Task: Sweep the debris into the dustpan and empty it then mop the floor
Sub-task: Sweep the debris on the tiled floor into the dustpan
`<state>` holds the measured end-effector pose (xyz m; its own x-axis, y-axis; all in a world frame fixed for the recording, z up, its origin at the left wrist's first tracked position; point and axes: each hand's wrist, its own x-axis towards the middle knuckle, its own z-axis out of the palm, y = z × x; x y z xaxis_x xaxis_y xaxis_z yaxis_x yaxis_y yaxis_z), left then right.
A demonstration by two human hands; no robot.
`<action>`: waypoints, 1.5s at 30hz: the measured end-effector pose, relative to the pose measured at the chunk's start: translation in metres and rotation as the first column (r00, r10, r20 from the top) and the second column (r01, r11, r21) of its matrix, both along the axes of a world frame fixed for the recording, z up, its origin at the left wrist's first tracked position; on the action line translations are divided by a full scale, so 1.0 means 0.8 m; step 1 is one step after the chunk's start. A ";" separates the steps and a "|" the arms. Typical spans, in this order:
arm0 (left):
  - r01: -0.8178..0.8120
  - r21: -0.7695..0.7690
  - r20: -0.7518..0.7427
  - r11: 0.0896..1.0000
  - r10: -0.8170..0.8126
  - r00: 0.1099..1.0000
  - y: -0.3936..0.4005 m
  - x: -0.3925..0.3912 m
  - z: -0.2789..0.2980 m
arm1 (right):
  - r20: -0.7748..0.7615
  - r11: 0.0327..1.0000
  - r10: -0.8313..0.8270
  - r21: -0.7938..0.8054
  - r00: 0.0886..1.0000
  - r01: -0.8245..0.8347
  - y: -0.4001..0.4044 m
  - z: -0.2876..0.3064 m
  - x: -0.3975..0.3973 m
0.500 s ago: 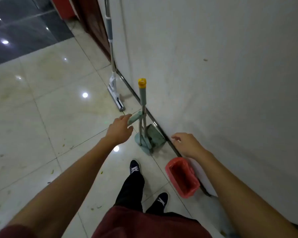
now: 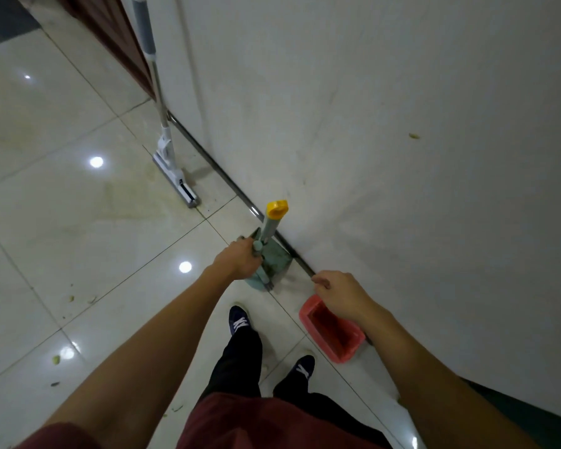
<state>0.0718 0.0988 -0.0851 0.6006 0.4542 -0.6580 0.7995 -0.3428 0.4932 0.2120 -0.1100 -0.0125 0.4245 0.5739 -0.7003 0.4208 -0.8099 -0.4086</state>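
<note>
Head cam view: everything is parked along the wall on the right, so the tight edge is that baseboard line, and the tiled floor to the left is wide open for moving. The left hand has its grip closed around a green handle of the broom-and-dustpan set, and the dustpan stands on the floor right against the wall. A taller handle with a yellow cap sticks up just above that hand. The right hand hangs free over a red bin sitting by the wall, fingers loosely curled, nothing in them. The mop leans on the wall further along, well apart. Bits of debris lie on the tiles at left. No labels I can read; the shoes have white marks, too blurry.
</note>
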 end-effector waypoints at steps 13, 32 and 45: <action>-0.188 -0.077 -0.068 0.979 0.183 0.981 -0.140 -0.073 -0.007 | -0.071 0.997 0.078 -0.006 0.994 -0.079 -0.077 -0.017 -0.004; -0.298 0.017 -0.096 0.954 0.298 0.950 -0.430 -0.116 -0.054 | -0.296 0.999 0.040 0.018 0.954 -0.037 -0.241 -0.018 -0.109; -0.052 0.105 -0.071 0.993 0.059 0.996 -0.472 -0.168 -0.076 | -0.396 0.873 -0.487 -0.236 0.778 0.427 -0.292 -0.030 -0.232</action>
